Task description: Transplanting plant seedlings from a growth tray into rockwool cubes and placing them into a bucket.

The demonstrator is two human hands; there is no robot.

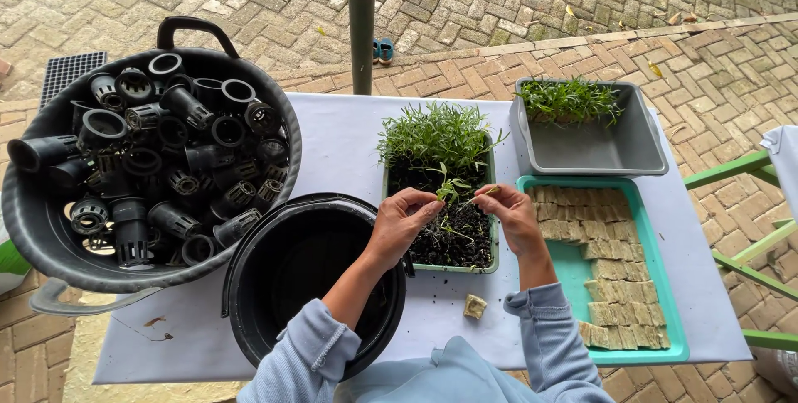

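Note:
A green seedling tray (pixel 490 263) of dark soil stands mid-table, with dense green seedlings (pixel 434 135) in its far half. My left hand (pixel 401 222) and my right hand (pixel 509 213) hover over its near half. Together they pinch one small seedling (pixel 450 191) by its leaves and stem above the soil. A single tan cube (pixel 475 307) lies on the white table cover (pixel 332 145) near my right forearm.
A teal tray (pixel 665 287) of tan cubes sits at the right. Behind it is a grey tub (pixel 598 147) with seedlings. An empty black bucket (pixel 299 278) stands by my left arm, beside a large tub (pixel 33 228) of black net pots. A pole (pixel 362 21) rises behind.

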